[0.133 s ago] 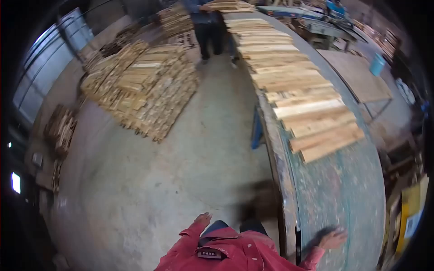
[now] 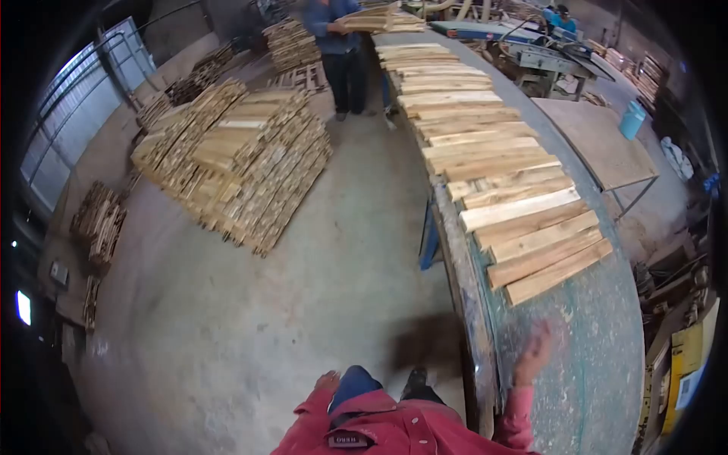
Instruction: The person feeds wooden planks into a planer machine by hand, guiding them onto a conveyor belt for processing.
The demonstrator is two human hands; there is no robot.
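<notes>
A row of wooden strips lies crosswise along the green table, with the nearest strip slightly angled. Over the table, short of that strip, my right hand is raised. Motion blurs it, but its fingers look stretched out and hold nothing. Down by my left thigh hangs my left hand, empty, its fingers loosely extended and partly visible.
A large stack of wooden strips stands on the floor to the left. Beyond it, a person holds strips by the table's far end. On the right are a brown side table, a blue container and a yellow piece.
My right hand has risen from low over the table and moved forward, toward the strips. My left hand has drawn slightly back and left. The view has shifted a little.
</notes>
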